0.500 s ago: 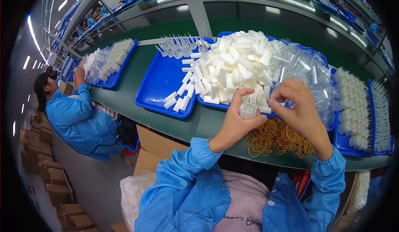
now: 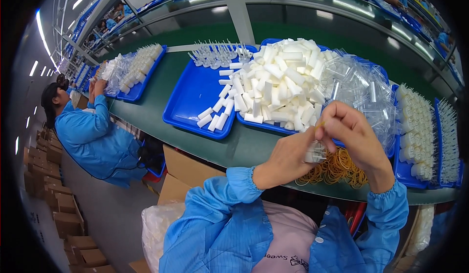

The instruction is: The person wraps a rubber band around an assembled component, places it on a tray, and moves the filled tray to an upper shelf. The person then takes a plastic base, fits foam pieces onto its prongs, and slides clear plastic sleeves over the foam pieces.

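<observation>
My left hand (image 2: pixel 286 159) is closed around a clear and white plastic piece (image 2: pixel 315 154), whose ribbed end shows below the fingers. Against it, my right hand (image 2: pixel 352 132) pinches a thin yellowish rubber band (image 2: pixel 320 125) at the left fingertips. How far the band goes round the piece is hidden by the fingers. Just under both hands lies a heap of tan rubber bands (image 2: pixel 337 169) on the green tabletop (image 2: pixel 249 148). Beyond them rises a big pile of white foam-like cylinders (image 2: pixel 281 80), with clear plastic tubes (image 2: pixel 361 85) heaped to its right.
At the left, a blue tray (image 2: pixel 183 99) holds loose white cylinders and upright clear stemmed parts (image 2: pixel 220 54). Trays of white-filled pieces (image 2: pixel 415 131) and spiky clear parts (image 2: pixel 448 141) stand at the right. A co-worker (image 2: pixel 93 131) in blue sits at the left; an open carton (image 2: pixel 188 170) is below the table edge.
My hands have come together. The left has turned, tilting the plastic piece downward, and the right has moved in to the left fingertips with a rubber band showing. The view has shifted slightly.
</observation>
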`<action>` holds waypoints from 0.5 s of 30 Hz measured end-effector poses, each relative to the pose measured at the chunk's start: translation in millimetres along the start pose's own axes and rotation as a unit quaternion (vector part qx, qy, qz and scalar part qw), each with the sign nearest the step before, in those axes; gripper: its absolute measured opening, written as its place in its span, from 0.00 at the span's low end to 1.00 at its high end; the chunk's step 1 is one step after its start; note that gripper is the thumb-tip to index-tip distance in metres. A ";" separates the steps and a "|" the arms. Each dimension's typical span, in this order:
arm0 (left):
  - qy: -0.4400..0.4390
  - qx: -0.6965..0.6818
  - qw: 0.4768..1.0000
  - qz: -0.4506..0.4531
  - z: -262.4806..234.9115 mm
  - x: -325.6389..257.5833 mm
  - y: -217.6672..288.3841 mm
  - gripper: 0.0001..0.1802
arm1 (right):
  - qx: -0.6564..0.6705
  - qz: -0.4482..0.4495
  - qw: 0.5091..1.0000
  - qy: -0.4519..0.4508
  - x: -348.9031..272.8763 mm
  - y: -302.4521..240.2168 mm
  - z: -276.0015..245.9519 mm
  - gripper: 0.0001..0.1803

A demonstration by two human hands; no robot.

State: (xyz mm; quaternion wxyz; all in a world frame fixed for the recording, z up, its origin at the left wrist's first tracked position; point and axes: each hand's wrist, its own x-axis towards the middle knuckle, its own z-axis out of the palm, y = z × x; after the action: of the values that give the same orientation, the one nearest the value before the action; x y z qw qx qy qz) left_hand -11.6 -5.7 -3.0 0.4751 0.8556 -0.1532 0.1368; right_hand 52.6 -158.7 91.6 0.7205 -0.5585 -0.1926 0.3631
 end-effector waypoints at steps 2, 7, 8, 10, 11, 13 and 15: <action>0.009 0.027 0.999 0.031 2.4 -0.4 -4.7 0.22 | -0.387 -0.144 0.911 0.000 -4.8 3.4 8.8 0.06; -0.120 -0.260 0.955 -0.073 -12.8 11.1 -3.9 0.22 | -0.663 -0.364 0.651 -0.068 -26.7 23.5 36.6 0.07; -0.136 -0.370 0.910 -0.128 -18.8 10.2 -0.1 0.21 | -0.677 -0.361 0.640 -0.048 -31.8 21.8 36.5 0.07; -0.130 -0.385 0.908 -0.107 -29.6 5.5 2.5 0.13 | -0.692 -0.358 0.626 -0.025 -39.4 21.3 32.8 0.07; -0.131 -0.435 0.884 -0.114 -32.1 0.2 0.9 0.15 | -0.683 -0.362 0.634 0.027 -42.9 22.0 29.0 0.07; -0.131 -0.484 0.857 -0.121 -37.0 -5.0 1.5 0.17 | -0.679 -0.323 0.650 0.112 -50.6 28.9 18.2 0.12; -0.086 -0.631 0.761 -0.120 -40.0 -5.7 7.4 0.22 | -0.651 -0.313 0.684 0.105 -57.0 34.4 16.4 0.11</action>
State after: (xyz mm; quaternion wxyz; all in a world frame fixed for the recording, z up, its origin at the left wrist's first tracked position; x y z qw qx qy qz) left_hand -23.3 25.5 21.0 0.9051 0.3819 -0.1407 -0.1228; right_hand -6.9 -186.0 71.4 0.2628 -0.8285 -0.4675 -0.1613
